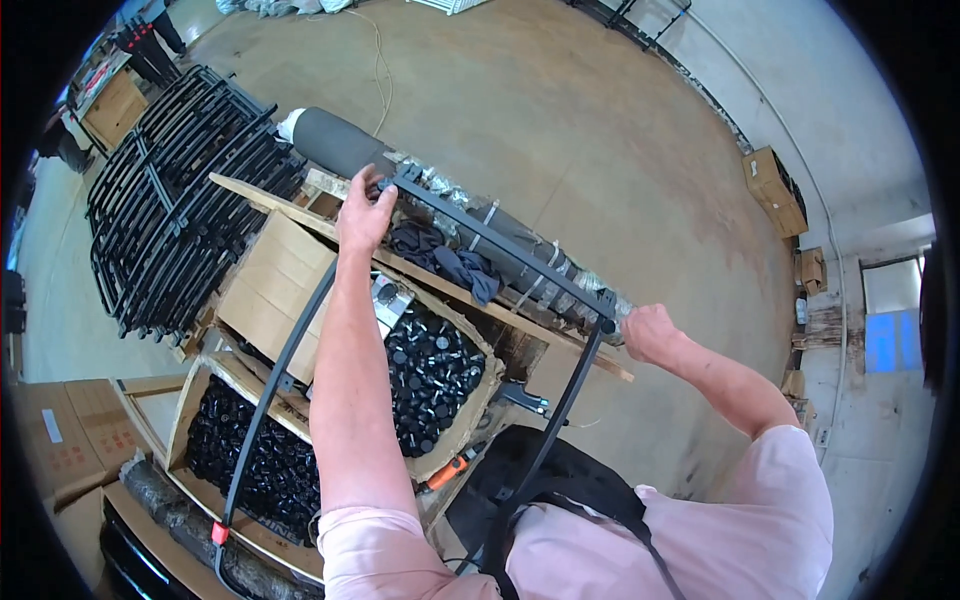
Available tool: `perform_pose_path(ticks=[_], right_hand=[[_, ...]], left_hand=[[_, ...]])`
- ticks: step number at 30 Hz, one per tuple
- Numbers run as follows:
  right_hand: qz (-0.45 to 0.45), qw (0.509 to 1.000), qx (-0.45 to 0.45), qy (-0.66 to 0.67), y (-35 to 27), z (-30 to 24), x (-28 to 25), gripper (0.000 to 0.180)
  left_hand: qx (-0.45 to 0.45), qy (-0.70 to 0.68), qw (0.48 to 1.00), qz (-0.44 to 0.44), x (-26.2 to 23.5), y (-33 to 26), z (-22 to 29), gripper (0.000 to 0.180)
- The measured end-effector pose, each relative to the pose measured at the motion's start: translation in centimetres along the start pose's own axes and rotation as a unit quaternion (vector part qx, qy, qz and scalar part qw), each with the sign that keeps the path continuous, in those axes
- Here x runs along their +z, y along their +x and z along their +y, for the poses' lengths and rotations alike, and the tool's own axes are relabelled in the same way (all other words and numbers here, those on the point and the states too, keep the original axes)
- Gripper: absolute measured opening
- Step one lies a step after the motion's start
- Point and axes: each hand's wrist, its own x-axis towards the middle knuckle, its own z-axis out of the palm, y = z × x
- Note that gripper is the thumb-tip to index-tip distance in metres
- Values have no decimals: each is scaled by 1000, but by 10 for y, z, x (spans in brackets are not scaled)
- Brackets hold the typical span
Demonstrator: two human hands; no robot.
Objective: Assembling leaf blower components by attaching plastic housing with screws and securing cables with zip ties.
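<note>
A black metal tube frame (pixel 500 240) slants across in front of me, with one side tube (pixel 270 390) running down on the left and another (pixel 560 415) on the right. At its far left corner my left hand (pixel 364 212) is closed on a small black piece (pixel 384 185), partly hidden by the fingers. Beyond the right corner, next to a black fitting (pixel 606 302), my right hand (pixel 652 333) is curled into a fist; what it holds, if anything, is hidden. A red clip (pixel 220 533) sits on the left tube.
Open cartons of black round-headed parts (pixel 432 375) and small black parts (pixel 250 450) lie below the frame. An orange-and-black tool (pixel 452 468) and a dark power tool (pixel 524 399) are beside them. Stacked black frames (pixel 180 200) stand left; a wrapped grey roll (pixel 340 142) lies beyond.
</note>
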Motion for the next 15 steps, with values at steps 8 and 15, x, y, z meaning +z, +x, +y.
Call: perform_pose_path(ticks=[8, 15], right_hand=[[125, 989, -16, 81, 1, -13, -10, 21], [91, 976, 89, 178, 6, -19, 3, 57]], left_hand=[[-14, -7, 1000, 1, -1, -2, 0, 72], [-48, 78, 996, 8, -2, -7, 26, 85]])
